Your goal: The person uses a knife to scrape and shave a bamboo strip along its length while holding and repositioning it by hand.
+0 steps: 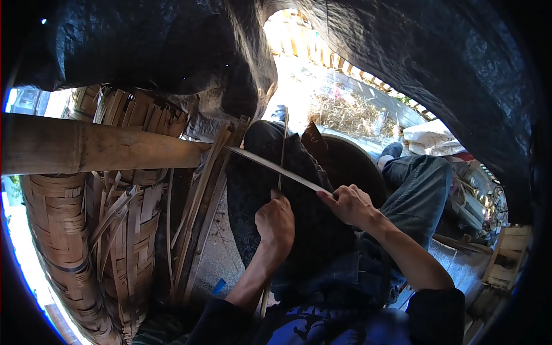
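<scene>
A thin bamboo strip [283,146] stands up out of my left hand [276,223], whose fingers are closed round it; its lower end shows below the wrist. My right hand [351,204] is wrapped round the handle of a long, narrow knife [276,168]. The blade points to the upper left and crosses the strip just above my left hand. Whether blade and strip touch, I cannot tell. Under both hands a dark cloth [247,195] covers my leg.
A thick bamboo pole [103,144] juts in from the left over tall woven bamboo baskets [63,230]. Split bamboo pieces [201,213] lean beside them. Dark sheeting [425,63] hangs overhead. A dark round container [356,167] stands beyond my right hand.
</scene>
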A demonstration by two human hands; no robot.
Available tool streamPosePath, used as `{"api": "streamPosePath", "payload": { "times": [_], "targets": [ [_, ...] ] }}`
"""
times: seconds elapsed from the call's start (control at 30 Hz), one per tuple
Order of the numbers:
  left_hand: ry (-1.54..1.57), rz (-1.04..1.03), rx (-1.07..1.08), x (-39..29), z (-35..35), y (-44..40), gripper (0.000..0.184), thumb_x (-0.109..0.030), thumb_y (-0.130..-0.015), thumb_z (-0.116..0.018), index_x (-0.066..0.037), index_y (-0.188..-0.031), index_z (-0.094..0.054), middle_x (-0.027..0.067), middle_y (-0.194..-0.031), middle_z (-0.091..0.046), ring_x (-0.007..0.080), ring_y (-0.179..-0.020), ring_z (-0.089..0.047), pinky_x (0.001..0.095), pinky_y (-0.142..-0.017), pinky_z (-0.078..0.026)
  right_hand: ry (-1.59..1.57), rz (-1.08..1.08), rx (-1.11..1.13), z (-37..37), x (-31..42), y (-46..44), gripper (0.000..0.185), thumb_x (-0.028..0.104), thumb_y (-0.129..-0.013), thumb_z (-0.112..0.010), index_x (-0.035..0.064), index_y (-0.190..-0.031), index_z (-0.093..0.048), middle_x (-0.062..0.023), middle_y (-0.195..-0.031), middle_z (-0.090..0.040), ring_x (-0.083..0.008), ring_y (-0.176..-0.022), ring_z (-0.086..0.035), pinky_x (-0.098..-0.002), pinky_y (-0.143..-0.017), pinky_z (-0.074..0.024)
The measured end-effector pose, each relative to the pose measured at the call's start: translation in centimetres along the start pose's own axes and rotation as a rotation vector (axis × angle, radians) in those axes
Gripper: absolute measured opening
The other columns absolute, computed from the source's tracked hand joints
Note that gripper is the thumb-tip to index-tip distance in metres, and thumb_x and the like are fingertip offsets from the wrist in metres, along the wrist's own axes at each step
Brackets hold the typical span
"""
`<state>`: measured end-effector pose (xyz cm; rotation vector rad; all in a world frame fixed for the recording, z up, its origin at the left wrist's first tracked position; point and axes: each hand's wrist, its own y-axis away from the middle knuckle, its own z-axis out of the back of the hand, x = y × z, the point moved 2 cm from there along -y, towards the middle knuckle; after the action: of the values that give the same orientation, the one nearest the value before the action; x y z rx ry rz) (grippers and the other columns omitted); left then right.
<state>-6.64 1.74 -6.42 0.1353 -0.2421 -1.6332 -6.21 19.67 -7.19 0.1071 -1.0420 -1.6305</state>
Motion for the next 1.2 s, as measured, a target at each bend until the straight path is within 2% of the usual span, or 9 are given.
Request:
{"api": "streamPosePath", "payload": {
  "times": [0.23, 0.37, 0.47, 0.6, 0.67, 0.87, 1.07, 1.13, 1.2],
  "targets": [
    [-0.022, -0.013, 0.023, -0.1, 0.2, 0.5, 0.018, -0.02, -0.095, -0.044, -0.006, -0.086, -0.051, 0.012, -0.063, -0.066, 0.0249, -0.062, -0.068, 0.0324, -0.053, -0.056, -0.046, -0.025, -0.104, -0.5, 1.1, -2.1, 0.083, 0.07, -0.087, -0.032, -0.0043, -0.078, -0.067, -0.0248, -0.077, -0.065, -0.0375, -0.081, -0.066, -0.0436, -0.073, -0.053],
    [0.077, -0.007, 0.072, 0.7, 0.6, -0.5, 0.017, -0.017, -0.095, -0.042, -0.004, -0.089, -0.052, 0.0148, -0.068, -0.066, 0.027, -0.069, -0.069, 0.0358, -0.061, -0.056, -0.116, 0.059, -0.179, -1.9, -0.2, -5.1, 0.083, 0.07, -0.087, -0.031, -0.0049, -0.078, -0.066, -0.0271, -0.079, -0.064, -0.0408, -0.084, -0.064, -0.0453, -0.077, -0.0513],
    [0.212, 0.02, 0.066, 1.2, 1.0, -0.7, 0.013, -0.013, -0.092, -0.043, -0.004, -0.089, -0.052, 0.0159, -0.07, -0.067, 0.0284, -0.069, -0.069, 0.0361, -0.061, -0.056, -0.231, 0.091, -0.162, -1.7, 0.5, -4.0, 0.079, 0.065, -0.089, -0.034, -0.0042, -0.062, -0.06, -0.0276, -0.064, -0.059, -0.0408, -0.071, -0.063, -0.046, -0.069, -0.0507],
    [0.219, 0.028, 0.099, 1.2, 1.2, -0.8, 0.007, -0.01, -0.088, -0.046, -0.004, -0.088, -0.05, 0.0172, -0.073, -0.067, 0.03, -0.069, -0.068, 0.0367, -0.06, -0.055, -0.191, 0.15, -0.155, -0.9, 0.3, -1.5, 0.075, 0.062, -0.09, -0.037, -0.0032, -0.06, -0.061, -0.0252, -0.056, -0.056, -0.0389, -0.064, -0.063, -0.0451, -0.064, -0.0506],
    [0.223, 0.01, 0.085, 1.0, 1.3, -0.9, 0.005, -0.009, -0.087, -0.046, -0.005, -0.087, -0.05, 0.0175, -0.073, -0.067, 0.0301, -0.069, -0.068, 0.037, -0.06, -0.055, -0.168, 0.152, -0.031, 0.2, 0.8, 0.0, 0.071, 0.06, -0.091, -0.039, -0.0015, -0.064, -0.064, -0.0227, -0.053, -0.055, -0.0364, -0.061, -0.063, -0.0432, -0.063, -0.0511],
    [0.279, 0.065, 0.142, 1.0, 0.7, -1.2, 0.006, -0.01, -0.089, -0.046, -0.006, -0.085, -0.05, 0.0164, -0.07, -0.066, 0.0275, -0.068, -0.069, 0.037, -0.058, -0.055, -0.089, 0.087, 0.044, 0.1, 0.5, 0.9, 0.069, 0.06, -0.091, -0.038, 0.0012, -0.075, -0.069, -0.0202, -0.057, -0.059, -0.0354, -0.064, -0.065, -0.0421, -0.065, -0.052],
    [0.209, 0.007, 0.071, 1.2, 0.4, -0.6, 0.01, -0.013, -0.091, -0.046, -0.005, -0.091, -0.052, 0.0135, -0.064, -0.065, 0.0272, -0.063, -0.068, 0.0356, -0.054, -0.055, -0.083, 0.034, -0.022, -0.8, 0.6, 0.4, 0.07, 0.064, -0.089, -0.039, 0.0016, -0.083, -0.071, -0.0224, -0.068, -0.064, -0.0369, -0.072, -0.066, -0.0422, -0.068, -0.0529],
    [0.306, 0.063, 0.098, 1.3, 0.7, -0.6, 0.022, -0.018, -0.095, -0.038, -0.002, -0.093, -0.053, 0.0199, -0.066, -0.063, 0.0345, -0.067, -0.066, 0.0418, -0.059, -0.054, -0.078, -0.002, -0.013, -0.8, 0.9, 0.5, 0.064, 0.059, -0.09, -0.042, 0.003, -0.087, -0.071, -0.0225, -0.068, -0.063, -0.0377, -0.075, -0.065, -0.0424, -0.072, -0.0519],
    [0.254, 0.055, 0.104, 0.9, 0.6, -0.7, 0.022, -0.018, -0.095, -0.038, -0.001, -0.093, -0.053, 0.0201, -0.066, -0.063, 0.0344, -0.066, -0.066, 0.0414, -0.058, -0.054, -0.069, -0.025, -0.005, -0.6, 1.1, 0.3, 0.058, 0.055, -0.091, -0.044, 0.0044, -0.091, -0.071, -0.0227, -0.069, -0.063, -0.0385, -0.079, -0.064, -0.0427, -0.076, -0.0509]
  ]
}}
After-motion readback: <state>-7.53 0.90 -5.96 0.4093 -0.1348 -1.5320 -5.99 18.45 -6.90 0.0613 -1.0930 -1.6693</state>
